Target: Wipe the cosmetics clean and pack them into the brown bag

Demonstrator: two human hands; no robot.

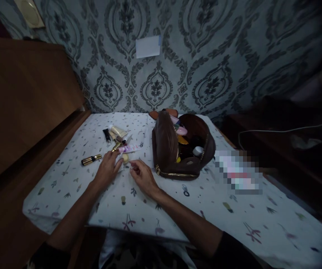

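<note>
My left hand [109, 167] is over the tabletop, thumb and fingers closed about a small pale yellow round item [125, 158] with something whitish beside it. Just beyond its fingertips lie a pink and white tube [128, 148] and a gold-coloured tube [116, 145]. My right hand [144, 177] is a little to the right, fingers loosely bent and apart, with nothing visible in them. To the right of that hand stands a brown cosmetic bag [165, 145], unzipped and gaping. Inside it are a pink item [181, 130], a white-lidded jar [198, 151] and other dark things.
A black and gold cosmetic tube [91, 160] lies left of my left hand. Behind are a cream tube [117, 130] and a small black tube [106, 136]. The patterned tablecloth [155, 220] covers the table. A wooden cabinet [28, 101] borders it on the left; a wallpapered wall stands behind.
</note>
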